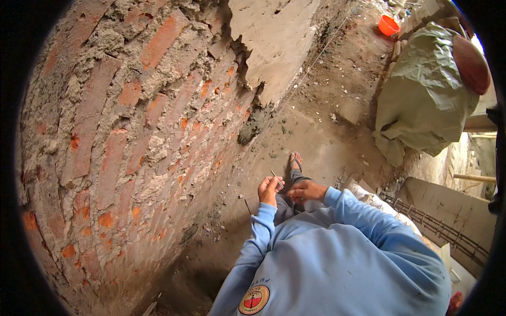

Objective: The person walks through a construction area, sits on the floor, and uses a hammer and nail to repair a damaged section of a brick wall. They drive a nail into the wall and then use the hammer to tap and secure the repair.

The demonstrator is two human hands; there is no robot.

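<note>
My left hand (269, 190) is closed, pinching a thin metal rod (276, 177), perhaps a nail, between thumb and fingers. Just to its right, my right hand (308, 190) has its fingers curled together, pointing toward the left one. Whatever those fingers hold, if anything, is too small to make out. Both hands are in front of my body, above my legs and a sandalled foot (296, 161). A thin dark rod (247, 206) shows near the ground, left of my left hand and apart from it.
A rough brick wall (113, 147) with broken plaster (274, 47) fills the left. Along its base runs a thin string (326, 46). On the right are a pale green sheet-covered heap (421, 95), a reddish basin (470, 64) and a rebar cage (437, 227). Farther off stands an orange bucket (388, 25).
</note>
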